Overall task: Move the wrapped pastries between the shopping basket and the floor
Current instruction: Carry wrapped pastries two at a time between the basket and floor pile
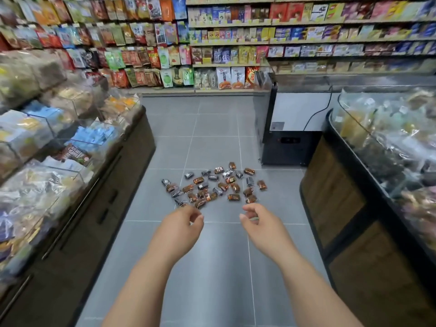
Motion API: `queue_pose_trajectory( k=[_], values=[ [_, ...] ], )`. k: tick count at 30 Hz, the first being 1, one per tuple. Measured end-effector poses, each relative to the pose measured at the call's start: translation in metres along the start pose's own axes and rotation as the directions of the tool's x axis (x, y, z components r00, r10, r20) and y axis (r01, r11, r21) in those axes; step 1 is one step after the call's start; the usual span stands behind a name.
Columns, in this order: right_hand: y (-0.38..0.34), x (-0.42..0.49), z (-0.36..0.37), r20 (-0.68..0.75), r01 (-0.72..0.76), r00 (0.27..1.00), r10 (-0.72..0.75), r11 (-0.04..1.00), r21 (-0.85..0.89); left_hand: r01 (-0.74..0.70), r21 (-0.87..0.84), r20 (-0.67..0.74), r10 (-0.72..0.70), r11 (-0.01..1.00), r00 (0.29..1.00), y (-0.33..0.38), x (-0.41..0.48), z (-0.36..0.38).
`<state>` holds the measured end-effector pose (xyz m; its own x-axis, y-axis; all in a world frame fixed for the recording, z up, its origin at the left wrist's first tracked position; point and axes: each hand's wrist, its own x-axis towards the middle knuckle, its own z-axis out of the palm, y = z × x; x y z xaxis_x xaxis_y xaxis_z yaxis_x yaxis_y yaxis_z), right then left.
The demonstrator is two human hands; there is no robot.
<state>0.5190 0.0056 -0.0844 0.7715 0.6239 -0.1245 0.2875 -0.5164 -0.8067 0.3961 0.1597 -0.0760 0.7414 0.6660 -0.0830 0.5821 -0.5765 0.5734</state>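
The small orange and dark foil-wrapped pastries (212, 185) all lie scattered on the grey tiled floor (224, 267), no basket in view, while the left hand (181, 223) and right hand (256, 220) hover loosely curled and empty, so gathering seems unstarted.

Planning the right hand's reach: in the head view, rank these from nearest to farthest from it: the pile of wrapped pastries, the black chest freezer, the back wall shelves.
From the right hand:
1. Wrapped pastries, on the floor just ahead.
2. Black chest freezer, farther up the aisle, right side.
3. Back wall shelves, at the aisle's far end.
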Motion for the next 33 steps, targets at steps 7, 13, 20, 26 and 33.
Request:
queue_pose_trajectory(
  k=[7,13,20,26,33],
  values=[
    [-0.007,0.112,-0.005,0.194,-0.014,0.98,0.043,0.989,-0.147,0.091,0.02,-0.014,-0.091,0.996,0.996,-0.002,0.088,0.002],
    [-0.014,0.199,0.031,0.309,-0.001,0.948,0.073,0.974,-0.227,0.199,0.002,0.024,-0.199,0.98,0.98,-0.041,0.156,0.004],
    [-0.041,0.315,0.1,0.378,-0.005,0.916,0.136,0.945,-0.326,0.279,0.004,0.053,-0.278,0.96,0.959,-0.115,0.271,-0.012],
    [-0.062,0.392,0.145,0.375,-0.047,0.904,0.204,0.921,-0.387,0.313,0.045,0.08,-0.315,0.949,0.946,-0.159,0.359,-0.027],
    [-0.064,0.467,0.167,0.397,-0.071,0.881,0.257,0.902,-0.427,0.383,0.065,0.105,-0.388,0.921,0.915,-0.183,0.433,-0.023]
  ],
)
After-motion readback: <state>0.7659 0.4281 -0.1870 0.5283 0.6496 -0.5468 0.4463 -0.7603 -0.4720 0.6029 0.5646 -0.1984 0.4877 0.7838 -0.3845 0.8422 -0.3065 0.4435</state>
